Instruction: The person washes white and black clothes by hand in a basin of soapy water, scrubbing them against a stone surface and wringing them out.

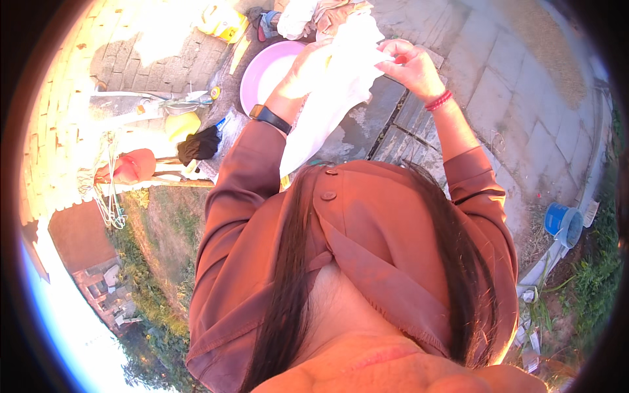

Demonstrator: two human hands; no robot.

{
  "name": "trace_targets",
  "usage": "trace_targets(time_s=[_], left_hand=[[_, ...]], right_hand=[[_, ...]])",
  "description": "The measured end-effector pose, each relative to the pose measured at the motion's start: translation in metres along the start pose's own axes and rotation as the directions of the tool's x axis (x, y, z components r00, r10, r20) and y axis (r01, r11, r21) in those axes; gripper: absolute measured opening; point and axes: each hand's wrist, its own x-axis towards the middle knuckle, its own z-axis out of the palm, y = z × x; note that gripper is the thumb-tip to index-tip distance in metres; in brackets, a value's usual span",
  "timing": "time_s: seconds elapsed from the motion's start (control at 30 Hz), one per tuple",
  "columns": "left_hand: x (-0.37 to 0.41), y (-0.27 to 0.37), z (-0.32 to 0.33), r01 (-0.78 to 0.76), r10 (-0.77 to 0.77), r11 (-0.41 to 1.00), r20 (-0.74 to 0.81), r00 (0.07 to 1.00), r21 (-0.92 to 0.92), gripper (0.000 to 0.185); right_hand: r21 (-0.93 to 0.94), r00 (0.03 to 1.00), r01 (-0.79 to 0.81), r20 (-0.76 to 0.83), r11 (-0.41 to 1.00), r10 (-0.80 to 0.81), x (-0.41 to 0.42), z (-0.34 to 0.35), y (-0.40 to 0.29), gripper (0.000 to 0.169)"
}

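Observation:
A white cloth [339, 93], badly overexposed, hangs stretched between my hands in front of my chest. My left hand [310, 64] holds its left side, and the bright cloth hides part of the fingers. With thumb and fingers pinched together, my right hand [412, 68] grips the right edge. Something small and red shows between those fingers, too small to name. A dark-banded watch [270, 118] is on my left wrist and a red bracelet [439, 100] on my right. Behind my left forearm stands a pink basin [255, 69], partly covered by that arm.
Beyond the cloth lies a pile of white and brownish fabric [314, 17]. Near it stands a yellow container [225, 24]. On the left are a dark cloth [199, 145], a red item [130, 166] and wire hangers [112, 196]. A blue bucket [562, 223] stands far right beside paving.

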Motion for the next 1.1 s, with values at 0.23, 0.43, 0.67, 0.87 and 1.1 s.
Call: trace_targets(time_s=[0.23, 0.43, 0.67, 0.87, 1.1], left_hand=[[-0.006, -0.006, -0.004, -0.189, 0.25, 0.852, -0.063, 0.966, 0.489, 0.03], [-0.021, 0.009, 0.011, -0.005, 0.004, 0.983, 0.002, 1.0, 0.183, 0.031], [-0.012, 0.047, 0.031, -0.093, 0.093, 0.864, 0.024, 0.995, 0.494, 0.024], [-0.023, 0.026, 0.003, 0.438, -0.556, 0.801, -0.236, 0.797, -0.407, 0.019], [-0.033, 0.005, -0.004, 0.498, -0.616, 0.779, -0.315, 0.722, -0.381, 0.011]], right_hand=[[0.444, 0.991, -0.011, -0.114, 0.896, 0.068, -0.025, 0.046, -0.015, 0.018], [0.409, 0.987, -0.159, 0.06, 0.898, 0.148, -0.02, 0.048, 0.008, 0.043], [0.751, 0.968, -0.177, 0.249, 0.636, -0.025, -0.023, 0.043, 0.019, 0.04], [0.379, 0.918, -0.206, 0.395, 0.902, 0.044, -0.012, 0.059, -0.007, 0.035], [-0.142, 0.954, 0.301, 0.039, 0.943, -0.298, 0.0, 0.083, -0.019, 0.025]])
